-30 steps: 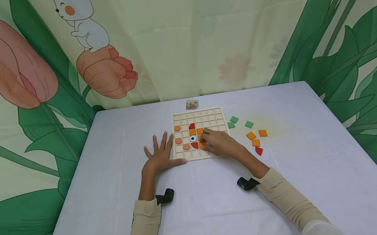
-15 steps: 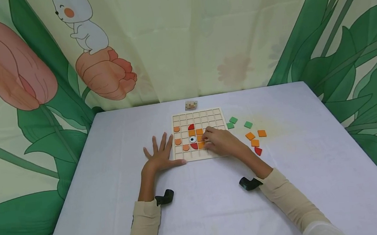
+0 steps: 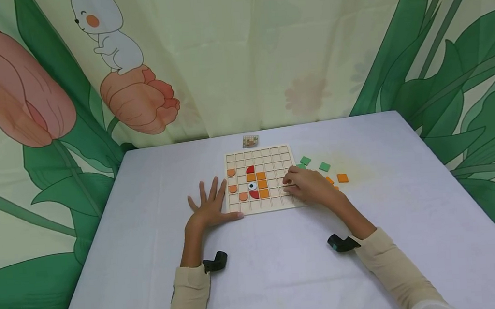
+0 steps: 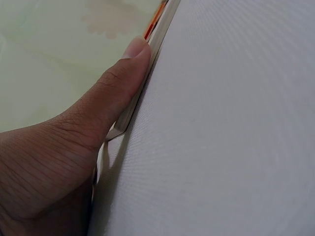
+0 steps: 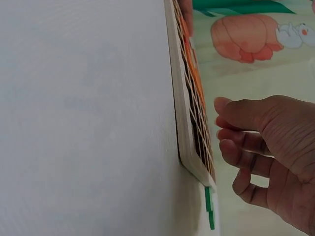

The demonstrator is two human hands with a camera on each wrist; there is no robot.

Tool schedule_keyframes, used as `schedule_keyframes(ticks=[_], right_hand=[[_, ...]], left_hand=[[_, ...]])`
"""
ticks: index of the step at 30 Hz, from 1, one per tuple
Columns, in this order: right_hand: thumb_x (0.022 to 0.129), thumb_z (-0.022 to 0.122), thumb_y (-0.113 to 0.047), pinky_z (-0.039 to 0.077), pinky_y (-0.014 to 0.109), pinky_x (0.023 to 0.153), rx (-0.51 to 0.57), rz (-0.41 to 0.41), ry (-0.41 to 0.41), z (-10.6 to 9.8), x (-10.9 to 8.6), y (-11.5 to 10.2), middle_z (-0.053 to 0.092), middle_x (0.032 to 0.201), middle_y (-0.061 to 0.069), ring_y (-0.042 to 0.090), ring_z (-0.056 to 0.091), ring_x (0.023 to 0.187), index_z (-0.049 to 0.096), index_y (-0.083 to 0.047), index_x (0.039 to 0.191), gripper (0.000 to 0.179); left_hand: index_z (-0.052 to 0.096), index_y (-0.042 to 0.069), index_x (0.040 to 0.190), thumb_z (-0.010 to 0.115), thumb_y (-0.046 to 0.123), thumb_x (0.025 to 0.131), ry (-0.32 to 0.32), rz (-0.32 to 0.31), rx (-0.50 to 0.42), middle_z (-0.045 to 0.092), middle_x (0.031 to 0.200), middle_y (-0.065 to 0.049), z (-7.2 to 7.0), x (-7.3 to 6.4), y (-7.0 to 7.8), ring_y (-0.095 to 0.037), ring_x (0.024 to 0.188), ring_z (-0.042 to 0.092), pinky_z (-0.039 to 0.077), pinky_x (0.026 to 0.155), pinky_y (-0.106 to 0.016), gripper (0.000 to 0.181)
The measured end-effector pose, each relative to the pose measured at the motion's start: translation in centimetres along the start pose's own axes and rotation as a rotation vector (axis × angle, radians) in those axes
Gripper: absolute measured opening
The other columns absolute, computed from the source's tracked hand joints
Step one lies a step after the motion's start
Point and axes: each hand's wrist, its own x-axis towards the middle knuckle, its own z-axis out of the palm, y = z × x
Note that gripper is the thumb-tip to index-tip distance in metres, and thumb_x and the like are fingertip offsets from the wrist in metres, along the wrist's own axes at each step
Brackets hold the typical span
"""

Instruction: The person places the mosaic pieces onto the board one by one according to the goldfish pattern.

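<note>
The right hand (image 3: 308,186) is above the board's right edge, fingers loosely curled, with a gap between thumb and fingertips and nothing visible held. The left hand (image 3: 210,212) has its fingers spread straight beside the board's left edge; its thumb rests on the near left corner. The pale, wood-like board (image 3: 277,158) is flat and thick-edged, ribbed into small square cells. Left of the right hand, flat orange squares (image 3: 262,184) sit in its cells, with red quarter-rounds (image 3: 254,194) and a white disc (image 3: 252,186) bearing a dark eye beside them; smooth peach discs (image 3: 233,189) lie towards the left edge. Off the right edge are green squares (image 3: 324,167) and a loose orange square (image 3: 342,178), on matte white cloth (image 3: 265,274).
</note>
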Motion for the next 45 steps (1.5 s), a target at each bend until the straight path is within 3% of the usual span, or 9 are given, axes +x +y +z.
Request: schedule_keyframes(ticks=[10, 18, 25, 34, 41, 45], right_hand=[[0.09, 0.071, -0.021, 0.052, 0.034, 0.069, -0.002, 0.049, 0.065, -1.3, -1.9, 2.6, 0.066, 0.1, 0.004, 0.016, 0.061, 0.081, 0.071, -0.007, 0.104, 0.02], [0.09, 0.071, -0.024, 0.054, 0.039, 0.08, -0.002, 0.16, 0.022, -1.4, -3.3, 4.5, 0.065, 0.104, 0.006, 0.02, 0.063, 0.09, 0.071, -0.007, 0.106, 0.024], [0.088, 0.074, -0.025, 0.055, 0.042, 0.083, -0.017, 0.205, 0.005, -1.7, -4.3, 5.6, 0.064, 0.106, 0.009, 0.024, 0.061, 0.093, 0.07, -0.006, 0.106, 0.027], [0.087, 0.075, -0.025, 0.056, 0.041, 0.078, -0.033, 0.257, 0.0, -1.9, -4.8, 6.2, 0.06, 0.109, 0.013, 0.025, 0.058, 0.09, 0.069, -0.005, 0.108, 0.029], [0.087, 0.075, -0.025, 0.054, 0.033, 0.064, -0.047, 0.281, 0.012, -2.0, -5.1, 6.5, 0.059, 0.104, 0.014, 0.022, 0.056, 0.079, 0.069, -0.004, 0.108, 0.031], [0.087, 0.075, -0.024, 0.055, 0.034, 0.066, -0.04, 0.298, 0.005, -2.0, -5.0, 6.7, 0.059, 0.105, 0.015, 0.022, 0.056, 0.079, 0.068, -0.004, 0.11, 0.031]], left_hand=[[0.0, 0.027, 0.158, 0.068, 0.075, 0.069, 0.013, 0.009, -0.003, -0.014, 0.165, -0.002, -0.2, -0.2, 0.1, -0.04, 0.146, -0.028, -0.015, 0.104, -0.077, 0.122], [0.001, 0.027, 0.158, 0.067, 0.076, 0.07, 0.014, 0.016, 0.008, -0.014, 0.166, -0.002, 0.1, -0.1, 0.0, -0.04, 0.146, -0.027, -0.014, 0.104, -0.077, 0.121], [0.002, 0.026, 0.159, 0.067, 0.077, 0.069, 0.018, 0.012, 0.009, -0.013, 0.166, -0.003, 0.3, -0.1, -0.1, -0.041, 0.146, -0.027, -0.013, 0.104, -0.078, 0.122], [0.002, 0.027, 0.158, 0.067, 0.078, 0.068, 0.025, 0.012, 0.002, -0.012, 0.166, -0.003, 0.2, -0.1, 0.0, -0.041, 0.146, -0.026, -0.013, 0.104, -0.078, 0.122], [0.001, 0.027, 0.158, 0.068, 0.076, 0.069, 0.022, 0.012, 0.002, -0.013, 0.166, -0.002, 0.2, -0.1, 0.0, -0.04, 0.146, -0.027, -0.014, 0.104, -0.077, 0.122], [0.001, 0.027, 0.158, 0.067, 0.076, 0.07, 0.02, 0.014, 0.004, -0.013, 0.166, -0.003, 0.0, -0.2, 0.0, -0.041, 0.146, -0.027, -0.013, 0.104, -0.078, 0.121]])
